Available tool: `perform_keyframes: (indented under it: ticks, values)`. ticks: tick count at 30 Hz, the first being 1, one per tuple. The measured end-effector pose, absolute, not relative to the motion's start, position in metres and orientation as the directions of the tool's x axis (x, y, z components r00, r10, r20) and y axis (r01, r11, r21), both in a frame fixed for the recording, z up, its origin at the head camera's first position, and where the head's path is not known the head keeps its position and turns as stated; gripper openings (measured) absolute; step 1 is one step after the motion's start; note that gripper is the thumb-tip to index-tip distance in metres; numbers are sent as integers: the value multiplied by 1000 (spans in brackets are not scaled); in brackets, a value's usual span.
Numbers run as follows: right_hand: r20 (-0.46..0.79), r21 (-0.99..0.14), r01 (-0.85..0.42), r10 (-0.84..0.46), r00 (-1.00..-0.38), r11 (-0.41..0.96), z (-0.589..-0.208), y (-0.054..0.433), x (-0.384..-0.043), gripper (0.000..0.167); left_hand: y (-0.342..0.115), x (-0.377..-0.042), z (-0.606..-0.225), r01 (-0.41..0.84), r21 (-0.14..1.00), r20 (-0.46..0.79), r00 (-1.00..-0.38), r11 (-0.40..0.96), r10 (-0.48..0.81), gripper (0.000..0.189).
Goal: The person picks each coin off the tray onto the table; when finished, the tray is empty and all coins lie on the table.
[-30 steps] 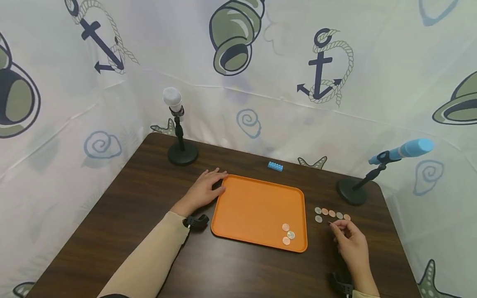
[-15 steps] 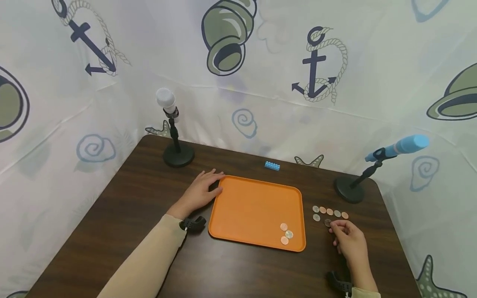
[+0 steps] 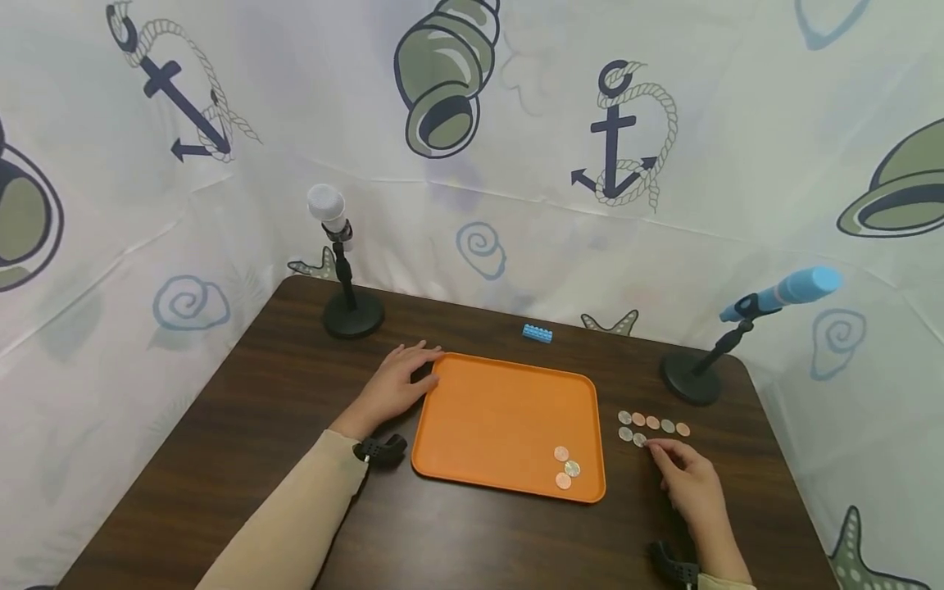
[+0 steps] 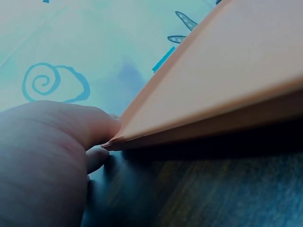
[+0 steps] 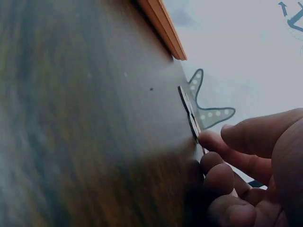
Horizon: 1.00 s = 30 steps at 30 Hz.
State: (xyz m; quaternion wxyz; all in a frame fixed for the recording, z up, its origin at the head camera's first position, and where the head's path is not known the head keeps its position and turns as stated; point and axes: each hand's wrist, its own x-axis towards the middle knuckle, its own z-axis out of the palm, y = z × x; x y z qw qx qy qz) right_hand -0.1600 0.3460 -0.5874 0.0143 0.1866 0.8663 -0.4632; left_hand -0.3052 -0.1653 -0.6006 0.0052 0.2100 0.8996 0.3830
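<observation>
Lying flat, coins [image 3: 652,422] in crosswise rows

A curtained-off booth, its wider building unclear: sheeting [image 3: 546,229] printed with anchors and shells surrounds the worktop's [image 3: 442,541] far side and ends; white [image 3: 327,205] and blue [image 3: 785,292] microphones stand near the worktop's far corners.

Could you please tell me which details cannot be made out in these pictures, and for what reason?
- Head view: markings on the coins, too small.
- Head view: most of the right sleeve, cut off by the bottom edge.
- Left wrist view: much of the tray, cut off by the top and right edges.
- Left wrist view: most fingers of the left hand, hidden behind the hand itself.
- Right wrist view: table grain, blurred.
</observation>
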Motion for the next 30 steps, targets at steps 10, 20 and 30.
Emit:
perform_keyframes:
  ticks: [10,20,30]
  values:
    - [-158,-805,297,296,-942,513,-591,340,-161,39,-171,-305,-607,356,697,146,-920,623,363,52]
    - [-122,-851,258,305,-944,458,-590,338,-164,38,-173,-302,-610,351,704,148,-923,617,356,52]
    - [-85,-872,229,327,-941,433,-592,341,-161,40,-166,-307,-599,367,695,158,-916,618,368,52]
